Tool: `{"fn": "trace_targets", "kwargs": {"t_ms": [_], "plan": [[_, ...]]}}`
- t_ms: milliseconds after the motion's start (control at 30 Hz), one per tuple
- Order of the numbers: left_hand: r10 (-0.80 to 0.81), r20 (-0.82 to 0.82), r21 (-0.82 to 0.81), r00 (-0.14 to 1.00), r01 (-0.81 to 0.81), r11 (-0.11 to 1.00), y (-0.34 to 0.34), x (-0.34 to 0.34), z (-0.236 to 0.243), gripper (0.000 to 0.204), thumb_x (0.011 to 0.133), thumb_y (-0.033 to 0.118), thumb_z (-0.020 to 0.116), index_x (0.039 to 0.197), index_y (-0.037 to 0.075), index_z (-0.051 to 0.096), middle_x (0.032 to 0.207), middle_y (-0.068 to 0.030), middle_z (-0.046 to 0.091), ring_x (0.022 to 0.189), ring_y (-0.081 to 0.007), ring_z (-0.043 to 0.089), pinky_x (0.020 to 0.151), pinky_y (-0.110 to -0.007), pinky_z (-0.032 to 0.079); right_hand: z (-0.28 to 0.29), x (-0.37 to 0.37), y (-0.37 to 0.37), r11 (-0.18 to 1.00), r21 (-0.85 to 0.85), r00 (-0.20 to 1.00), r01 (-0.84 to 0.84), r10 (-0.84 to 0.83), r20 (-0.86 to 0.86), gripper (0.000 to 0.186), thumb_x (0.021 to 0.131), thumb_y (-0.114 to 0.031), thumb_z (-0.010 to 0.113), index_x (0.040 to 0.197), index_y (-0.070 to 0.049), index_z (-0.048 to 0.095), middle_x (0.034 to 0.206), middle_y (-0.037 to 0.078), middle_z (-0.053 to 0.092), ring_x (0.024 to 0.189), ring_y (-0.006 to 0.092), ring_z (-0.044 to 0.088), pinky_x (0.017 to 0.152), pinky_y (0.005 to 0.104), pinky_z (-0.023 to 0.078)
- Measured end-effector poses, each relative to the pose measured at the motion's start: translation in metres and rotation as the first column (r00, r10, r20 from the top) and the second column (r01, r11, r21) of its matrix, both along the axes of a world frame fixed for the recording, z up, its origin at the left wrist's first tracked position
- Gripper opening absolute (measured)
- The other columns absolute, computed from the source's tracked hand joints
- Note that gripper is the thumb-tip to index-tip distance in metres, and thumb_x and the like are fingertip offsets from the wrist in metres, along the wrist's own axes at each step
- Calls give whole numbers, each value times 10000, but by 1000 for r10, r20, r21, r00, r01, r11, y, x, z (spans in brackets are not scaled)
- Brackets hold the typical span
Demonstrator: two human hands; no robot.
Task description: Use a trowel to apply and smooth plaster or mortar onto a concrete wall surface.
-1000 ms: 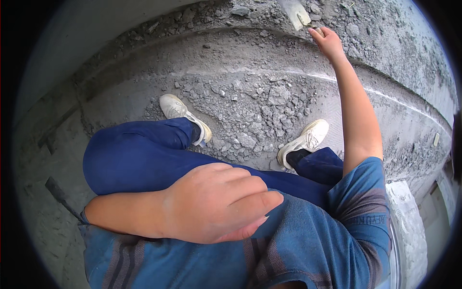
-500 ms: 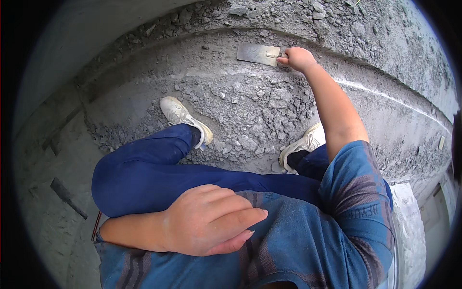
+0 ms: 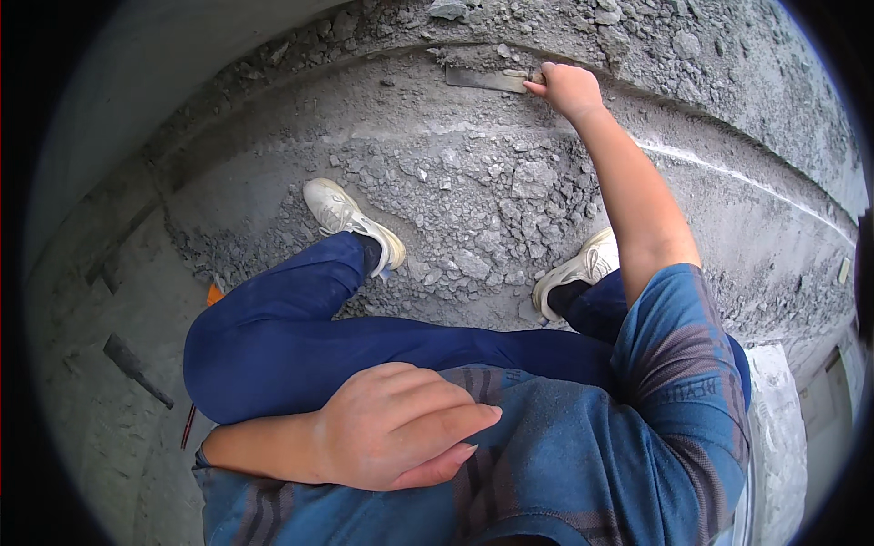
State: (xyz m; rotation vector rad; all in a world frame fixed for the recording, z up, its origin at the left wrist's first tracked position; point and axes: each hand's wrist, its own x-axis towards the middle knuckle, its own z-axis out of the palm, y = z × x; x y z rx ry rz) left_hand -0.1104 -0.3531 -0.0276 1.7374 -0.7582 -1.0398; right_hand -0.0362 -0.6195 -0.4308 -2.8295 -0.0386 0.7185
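At the foot of the ledge (image 3: 783, 114), your right hand (image 3: 569, 89) is closed around the trowel (image 3: 482, 80); your left hand (image 3: 401, 428) curls well apart, its contents indeterminable. The strip (image 3: 364, 105) there appears partly cleared; rubble (image 3: 482, 205) remains between your shoes (image 3: 332, 207).

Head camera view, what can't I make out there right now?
In the head view:
Trowel: handle mostly covered by the right hand.
Left hand: palm hidden behind its own back.
Right shoe: toe behind the right arm.
Orange thing: partly behind the left trouser leg; kind unclear.
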Motion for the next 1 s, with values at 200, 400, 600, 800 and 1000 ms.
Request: {"fn": "trace_targets", "kwargs": {"t_ms": [200,400,600,800,1000], "plan": [[-30,28,-20,999,30,999,1,1,2,327,776,143,711,1074,17,665,888,-85,658,729,-231,649,612,-327,496,11,5,-18,999,45,999,15,-17,37,533,842,-627,593,871,-100,668,809,109,704,811,314,684,726,428,544],[-43,94,-43,995,47,998,0,5,2,297,785,164,704,1047,26,676,861,-74,664,703,-226,646,587,-327,489,60,47,-75,891,342,938,299,-340,68,581,836,-629,621,819,-51,668,735,130,663,692,293,638,672,409,499],[-72,146,-74,987,83,994,0,10,-1,289,792,165,696,1044,27,670,855,-75,660,695,-229,639,580,-330,487,80,37,-104,903,336,963,270,-246,-113,609,826,-631,639,806,-23,671,695,123,638,650,265,598,657,397,479],[-75,128,-77,989,85,993,-1,14,6,291,785,159,698,1041,23,670,856,-74,661,693,-230,641,575,-330,486,34,-30,-70,984,167,932,64,1,-363,580,813,-607,644,913,-41,720,866,188,695,847,352,660,791,428,515],[-71,90,-51,993,76,996,-4,12,0,292,780,159,699,1036,21,670,845,-77,665,691,-231,645,574,-325,486,1,-44,-96,998,4,965,69,-66,-252,576,806,-630,637,914,-66,680,910,136,708,897,329,668,794,437,521]]}}
